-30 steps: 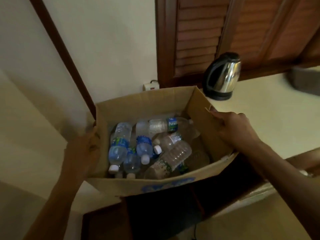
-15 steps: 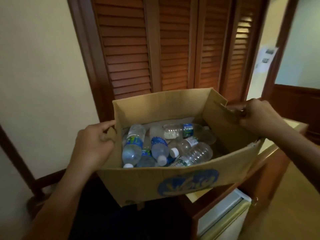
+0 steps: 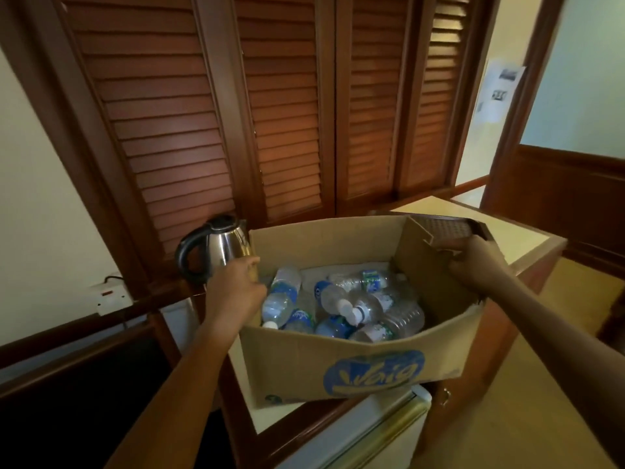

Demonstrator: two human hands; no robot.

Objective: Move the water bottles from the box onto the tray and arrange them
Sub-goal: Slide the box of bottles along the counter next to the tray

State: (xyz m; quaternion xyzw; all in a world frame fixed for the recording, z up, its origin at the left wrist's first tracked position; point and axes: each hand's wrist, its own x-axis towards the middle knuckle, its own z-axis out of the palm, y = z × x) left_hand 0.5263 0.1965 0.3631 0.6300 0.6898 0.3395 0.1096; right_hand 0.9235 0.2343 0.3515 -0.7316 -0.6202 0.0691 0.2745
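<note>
An open cardboard box [image 3: 304, 363] with a blue logo on its front rests on the cream counter top. Several clear water bottles [image 3: 341, 306] with white caps and blue-green labels lie jumbled inside it. My left hand [image 3: 233, 292] grips the box's left wall at the rim. On the opposite side my right hand [image 3: 477, 262] holds the right flap. Behind that flap a dark brown tray [image 3: 446, 228] shows only its far corner; the box and my hand hide the remainder of it.
A steel electric kettle [image 3: 220, 248] with a black handle stands just left of the box. Brown louvred doors [image 3: 270, 113] rise behind the counter [image 3: 527, 238]. A wall socket [image 3: 113, 296] is at the left, a white fridge door [image 3: 365, 431] below, an open doorway at far right.
The box has come down onto the counter beside the kettle. The view has swung so kettle, tray corner and counter now show. Both hands keep their hold on the box's sides.
</note>
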